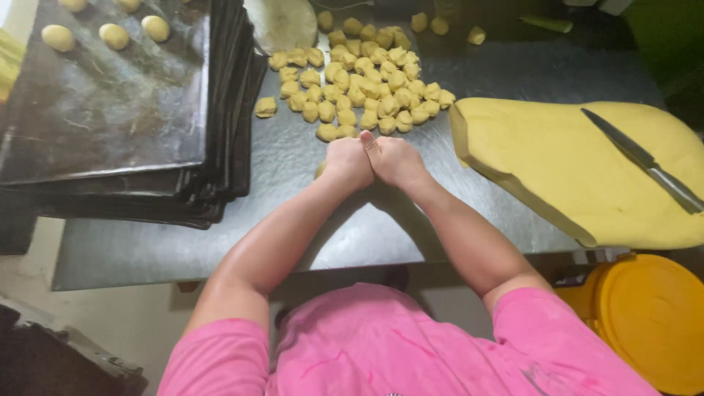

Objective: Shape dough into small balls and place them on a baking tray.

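Note:
My left hand (346, 161) and my right hand (394, 159) press side by side, palms down, on the steel table (293, 220). A bit of yellow dough peeks out at the left edge of my left hand; what lies under my right hand is hidden. Just beyond my fingers lies a heap of several small cut dough pieces (363, 81). A large slab of yellow dough (579, 176) lies to the right, with a long knife (642, 158) resting on top of it.
A stack of dark baking trays (132, 117) stands at the left, with round dough balls (114, 35) on the top tray. A yellow bucket lid (653, 319) sits below the table at the right. A flat round disc (282, 22) lies at the back.

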